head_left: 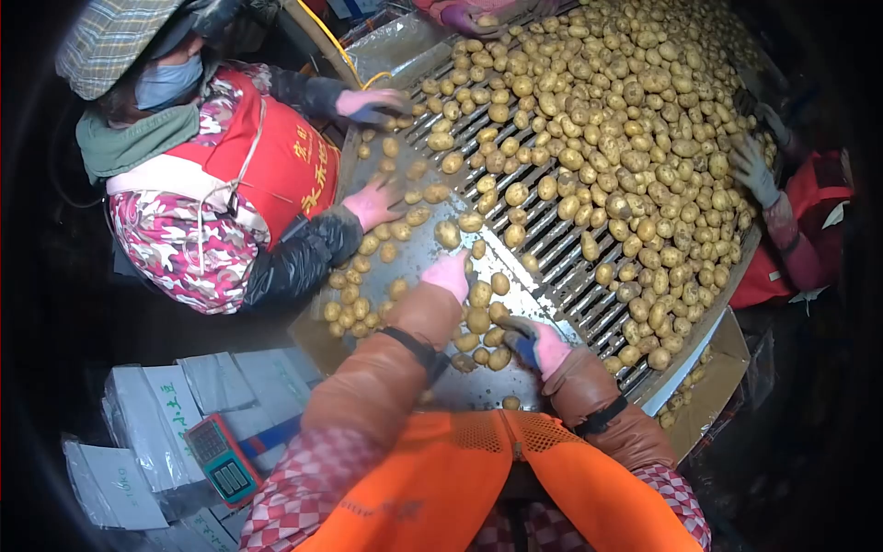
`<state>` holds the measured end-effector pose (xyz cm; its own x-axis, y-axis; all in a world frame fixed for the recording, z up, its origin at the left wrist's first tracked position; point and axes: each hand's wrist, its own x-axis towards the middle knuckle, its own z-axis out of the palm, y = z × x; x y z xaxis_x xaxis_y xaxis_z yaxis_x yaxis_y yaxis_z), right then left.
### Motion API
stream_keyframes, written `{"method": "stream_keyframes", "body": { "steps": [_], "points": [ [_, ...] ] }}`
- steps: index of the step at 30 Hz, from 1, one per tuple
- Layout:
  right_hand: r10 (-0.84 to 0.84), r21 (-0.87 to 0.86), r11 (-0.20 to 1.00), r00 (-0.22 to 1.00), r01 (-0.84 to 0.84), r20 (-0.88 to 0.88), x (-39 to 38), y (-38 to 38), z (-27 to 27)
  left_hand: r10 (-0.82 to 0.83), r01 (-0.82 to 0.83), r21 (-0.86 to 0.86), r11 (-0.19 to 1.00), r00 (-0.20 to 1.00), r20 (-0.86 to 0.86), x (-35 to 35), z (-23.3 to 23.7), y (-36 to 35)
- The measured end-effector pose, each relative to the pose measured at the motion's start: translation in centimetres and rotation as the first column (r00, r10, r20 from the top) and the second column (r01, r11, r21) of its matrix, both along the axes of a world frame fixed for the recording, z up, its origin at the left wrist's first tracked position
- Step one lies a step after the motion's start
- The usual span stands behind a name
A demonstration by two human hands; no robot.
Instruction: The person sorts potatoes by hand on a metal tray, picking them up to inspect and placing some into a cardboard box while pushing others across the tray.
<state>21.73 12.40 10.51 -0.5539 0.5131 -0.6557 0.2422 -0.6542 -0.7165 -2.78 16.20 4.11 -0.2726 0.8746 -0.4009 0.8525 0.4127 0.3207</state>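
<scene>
My left hand (448, 275), in a pink glove, reaches over the metal sheet (428, 262) beside several loose potatoes (480, 293). Its fingers are mostly hidden behind the back of the hand, so a grip cannot be made out. My right hand (543, 347), in a pink glove with dark fingers, is low over the sheet's right side. Its fingers are apart and curved toward a potato (498, 312), with nothing visibly held. Between my two hands lies a small cluster of potatoes. A slatted metal grate (552, 267) slopes away beyond them.
A large potato pile (635, 120) covers the grate. A co-worker in a red apron (285, 156) handles potatoes at left; others' gloved hands (756, 170) show at right and top. A cardboard box (713, 368) holds potatoes. Flattened cartons (152, 414) and a scale display (222, 460) sit lower left.
</scene>
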Motion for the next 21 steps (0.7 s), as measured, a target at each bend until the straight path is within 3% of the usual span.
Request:
{"method": "stream_keyframes", "body": {
  "steps": [2, 3, 4, 5, 7, 8, 10, 11, 12, 13, 14, 15, 16, 17, 21],
  "points": [
    [-0.107, 0.034, 0.993, 0.992, 0.109, -0.064, 0.1, 0.8, -0.9, 0.006, -0.007, 0.037, 0.999, 0.999, 0.038, 0.3, 2.6, -0.9],
    [-0.156, 0.004, 0.987, 0.973, 0.159, -0.173, 0.8, 0.8, -4.5, 0.007, -0.011, 0.055, 0.998, 0.998, 0.057, 0.6, 4.1, -1.4],
    [-0.219, -0.067, 0.976, 0.956, 0.209, -0.196, 0.4, 0.8, -2.4, 0.088, -0.093, 0.031, 0.995, 0.988, 0.129, 1.4, 6.1, -2.3],
    [-0.281, -0.14, 0.957, 0.935, 0.256, -0.215, 0.0, 0.8, -0.3, -0.029, 0.01, 0.121, 0.993, 0.987, 0.155, 2.0, 5.9, -2.9],
    [-0.466, -0.343, 0.869, 0.821, 0.356, -0.331, -0.5, 0.5, -1.2, -0.266, 0.207, 0.3, 0.931, 0.948, 0.173, 3.5, 4.8, -3.8],
    [-0.34, -0.221, 0.937, 0.853, 0.271, -0.395, -0.5, 0.9, -2.4, -0.381, 0.296, 0.386, 0.873, 0.91, 0.164, 3.7, 4.6, -3.8],
    [-0.31, -0.241, 0.945, 0.837, 0.219, -0.452, -0.6, 1.6, -4.5, -0.185, 0.213, 0.32, 0.923, 0.976, -0.116, 2.8, 4.5, -1.4],
    [-0.412, -0.386, 0.89, 0.792, 0.243, -0.45, -0.7, 1.9, -4.9, -0.082, 0.162, 0.304, 0.939, 0.962, -0.26, 2.5, 4.5, -0.2],
    [-0.509, -0.523, 0.814, 0.744, 0.253, -0.432, -0.7, 2.2, -5.5, -0.098, 0.154, 0.248, 0.956, 0.969, -0.226, 2.3, 4.1, 0.4],
    [-0.26, -0.145, 0.965, 0.838, 0.217, -0.48, -0.2, 1.3, -7.2, -0.113, 0.153, 0.198, 0.968, 0.973, -0.199, 1.8, 3.0, 1.6],
    [-0.065, 0.25, 0.952, 0.914, 0.177, -0.4, 0.4, 0.5, -8.9, -0.126, 0.152, 0.147, 0.977, 0.977, -0.172, 1.3, 1.9, 2.8],
    [-0.268, -0.212, 0.961, 0.803, 0.18, -0.533, 0.8, 0.9, -8.2, -0.138, 0.152, 0.095, 0.984, 0.98, -0.144, 1.1, 1.8, 3.8],
    [-0.543, -0.641, 0.753, 0.692, 0.15, -0.475, 1.1, 1.3, -7.1, -0.133, 0.142, 0.063, 0.988, 0.983, -0.127, 1.5, 2.1, 4.1],
    [-0.496, -0.64, 0.768, 0.641, 0.01, -0.585, 1.6, 1.3, -7.1, -0.153, 0.158, 0.031, 0.987, 0.98, -0.127, 1.7, 2.3, 4.3],
    [-0.417, -0.516, 0.846, 0.765, 0.131, -0.49, 1.0, 0.3, -6.8, -0.322, 0.317, -0.08, 0.945, 0.944, -0.068, 1.7, -0.6, 3.8]
  ]
}}
